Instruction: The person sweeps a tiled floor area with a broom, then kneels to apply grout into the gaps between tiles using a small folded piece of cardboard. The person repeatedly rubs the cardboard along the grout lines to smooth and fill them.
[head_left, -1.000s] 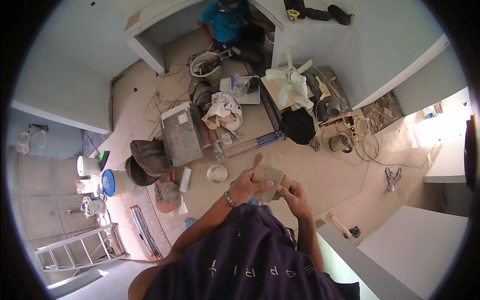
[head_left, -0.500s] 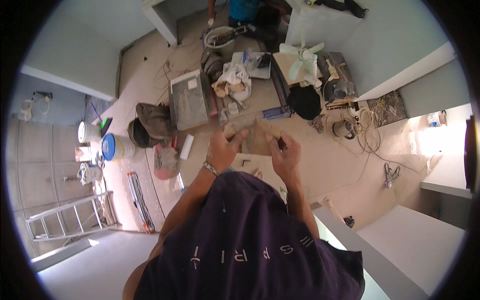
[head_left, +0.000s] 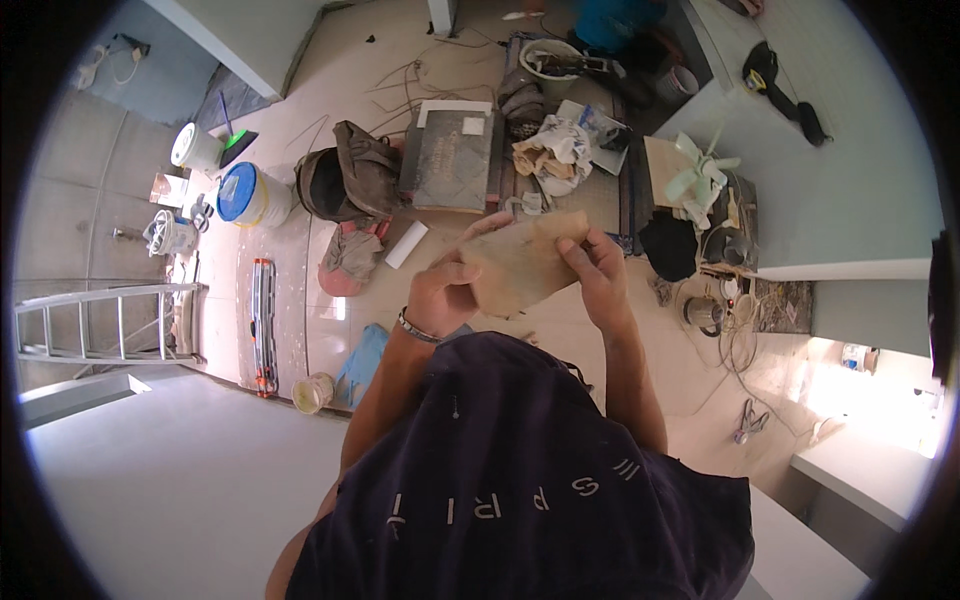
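Note:
My left hand [head_left: 446, 292] grips the lower left edge of a worn tan sheet [head_left: 522, 268], perhaps sandpaper, with my thumb on its face. My right hand [head_left: 600, 275] pinches the sheet near its upper right corner, thumb on top. The sheet is spread between my hands, creased and rough-edged, above the tiled floor. Beyond it lie a dusty grey case [head_left: 450, 165], a crumpled white sack [head_left: 555, 150] and a white roll [head_left: 406, 243].
Another person [head_left: 615, 25] sits by buckets at the back. Left are a blue-lidded bucket [head_left: 238, 195], dark bag [head_left: 340, 180], ladder [head_left: 90, 325] and long tool [head_left: 263, 325]. Right are a fan [head_left: 700, 175] and cables [head_left: 730, 350]. A white partition [head_left: 150, 480] stands lower left.
The sheet, folded small between my fingers a second ago, is now opened out wider and tilted. My hands have spread apart, and the whole view has shifted.

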